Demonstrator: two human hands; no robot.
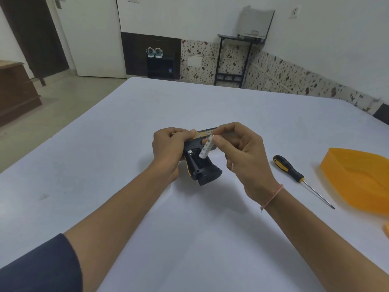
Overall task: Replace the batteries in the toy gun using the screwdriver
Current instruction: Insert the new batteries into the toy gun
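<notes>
1. White tabletop fills your view, with a patterned wall strip and a dark stand far behind it.
2. Your left hand grips the black toy gun at the table's middle, handle pointing near, its battery slot uncovered.
3. Your right hand pinches a white battery between thumb and fingers, tilted, its lower end at that slot.
4. To the right, the screwdriver lies flat on the table, apart from both hands, just left of an orange tray.
</notes>
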